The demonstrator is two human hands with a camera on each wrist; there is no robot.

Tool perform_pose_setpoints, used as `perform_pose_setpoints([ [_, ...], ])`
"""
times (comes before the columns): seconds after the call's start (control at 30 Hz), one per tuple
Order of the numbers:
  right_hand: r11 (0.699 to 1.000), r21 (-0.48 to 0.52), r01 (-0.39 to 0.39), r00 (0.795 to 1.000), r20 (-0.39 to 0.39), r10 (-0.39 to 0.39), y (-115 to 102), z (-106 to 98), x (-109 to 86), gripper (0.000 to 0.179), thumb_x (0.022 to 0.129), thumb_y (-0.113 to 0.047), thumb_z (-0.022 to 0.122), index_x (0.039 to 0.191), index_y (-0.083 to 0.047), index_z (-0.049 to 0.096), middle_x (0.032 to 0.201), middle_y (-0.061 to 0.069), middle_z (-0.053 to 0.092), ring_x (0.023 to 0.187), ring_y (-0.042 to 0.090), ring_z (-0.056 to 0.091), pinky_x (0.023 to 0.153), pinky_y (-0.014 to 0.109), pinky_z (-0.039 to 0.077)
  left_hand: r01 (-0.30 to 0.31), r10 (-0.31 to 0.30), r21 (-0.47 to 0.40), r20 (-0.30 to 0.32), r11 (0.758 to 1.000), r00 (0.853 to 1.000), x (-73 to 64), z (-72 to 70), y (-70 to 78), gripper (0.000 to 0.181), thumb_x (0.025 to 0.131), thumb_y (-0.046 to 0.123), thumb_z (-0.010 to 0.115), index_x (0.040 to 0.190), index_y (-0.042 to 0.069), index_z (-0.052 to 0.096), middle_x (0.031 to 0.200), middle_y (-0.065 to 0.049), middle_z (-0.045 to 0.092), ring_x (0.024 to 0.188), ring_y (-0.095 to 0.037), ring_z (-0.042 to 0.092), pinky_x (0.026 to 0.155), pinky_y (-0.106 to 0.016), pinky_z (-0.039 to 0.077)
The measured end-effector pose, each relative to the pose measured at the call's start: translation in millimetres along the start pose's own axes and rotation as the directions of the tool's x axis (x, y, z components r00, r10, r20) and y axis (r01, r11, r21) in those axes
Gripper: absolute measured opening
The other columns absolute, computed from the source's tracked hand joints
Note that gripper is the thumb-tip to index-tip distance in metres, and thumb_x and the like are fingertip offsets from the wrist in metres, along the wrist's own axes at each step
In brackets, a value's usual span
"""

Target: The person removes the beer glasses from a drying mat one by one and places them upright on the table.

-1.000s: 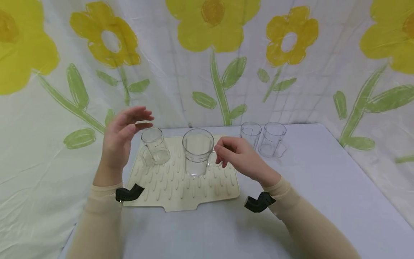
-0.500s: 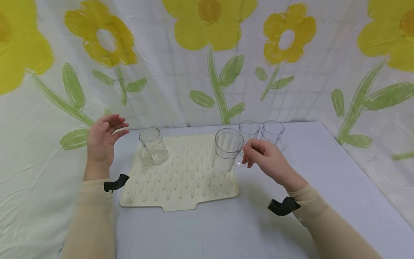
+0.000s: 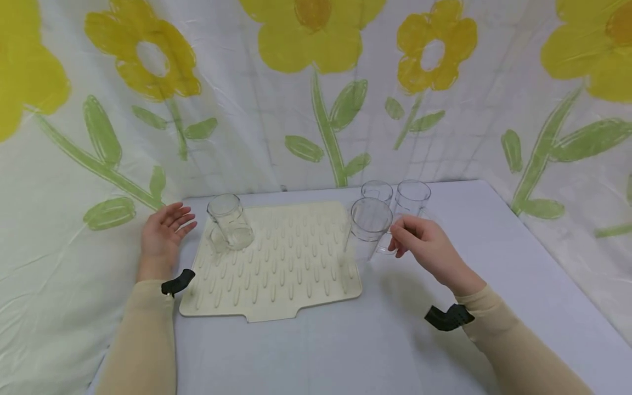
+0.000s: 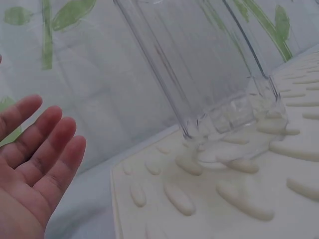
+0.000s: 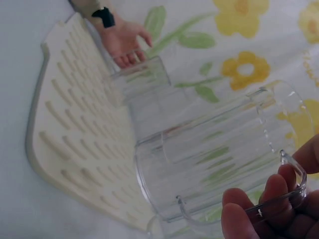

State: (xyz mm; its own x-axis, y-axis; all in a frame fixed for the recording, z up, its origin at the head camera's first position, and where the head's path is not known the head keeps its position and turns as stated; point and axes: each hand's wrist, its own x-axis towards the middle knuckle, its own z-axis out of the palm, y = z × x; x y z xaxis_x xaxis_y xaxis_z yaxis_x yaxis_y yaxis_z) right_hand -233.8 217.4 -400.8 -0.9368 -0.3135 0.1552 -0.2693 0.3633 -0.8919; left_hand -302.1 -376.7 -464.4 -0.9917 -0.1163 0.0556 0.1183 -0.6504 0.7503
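Observation:
My right hand [image 3: 422, 241] grips a clear glass mug [image 3: 371, 222] by its handle, over the right edge of a cream ribbed drying mat [image 3: 283, 274]. In the right wrist view, fingers curl through the handle of this mug [image 5: 209, 154], and its base hangs close to the mat's edge. A second glass mug [image 3: 232, 225] stands upright on the mat's back left part, handle towards the left. Beside that mug, to its left, is my left hand [image 3: 163, 236], palm up and fingers loosely extended, holding nothing. The left wrist view shows a gap between its fingers and the mug [image 4: 214, 89].
Two more glass mugs [image 3: 412, 198] stand side by side at the back of the white table [image 3: 355, 340], right of the mat; the held mug partly hides the left one. Behind the table hangs a white curtain [image 3: 237, 142] with yellow flowers.
My right hand has carried the mug from the middle of the mat rightwards to its edge. My left hand has drawn away left from the standing mug and come down beside the mat.

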Motion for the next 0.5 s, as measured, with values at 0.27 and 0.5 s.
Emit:
perform_pose_setpoints([
  [0.27,0.998,-0.032,-0.061,0.998,-0.011,0.061,16,-8,-6.8,0.035,0.111,-0.031,0.056,0.096,0.000,0.068,0.091,0.017,0.071,0.081,0.034,0.073,0.078,0.036,0.064,0.044,-0.044,-0.028,-0.010,0.999,0.999,-0.1,-18.8,-10.9,0.032,0.109,0.019,0.050,0.128,0.000,0.067,0.119,-0.016,0.073,0.110,-0.030,0.070,0.098,-0.040,0.061],
  [0.5,0.995,-0.004,-0.102,0.995,-0.016,0.102,33,-8,-9.0,0.039,0.110,-0.031,0.057,0.101,0.006,0.066,0.093,0.020,0.072,0.088,0.043,0.072,0.080,0.036,0.065,0.046,-0.046,0.004,-0.023,0.999,0.999,5.5,-27.8,-14.6,0.032,0.108,0.021,0.055,0.130,0.001,0.066,0.121,-0.015,0.072,0.110,-0.028,0.070,0.100,-0.039,0.060],
])
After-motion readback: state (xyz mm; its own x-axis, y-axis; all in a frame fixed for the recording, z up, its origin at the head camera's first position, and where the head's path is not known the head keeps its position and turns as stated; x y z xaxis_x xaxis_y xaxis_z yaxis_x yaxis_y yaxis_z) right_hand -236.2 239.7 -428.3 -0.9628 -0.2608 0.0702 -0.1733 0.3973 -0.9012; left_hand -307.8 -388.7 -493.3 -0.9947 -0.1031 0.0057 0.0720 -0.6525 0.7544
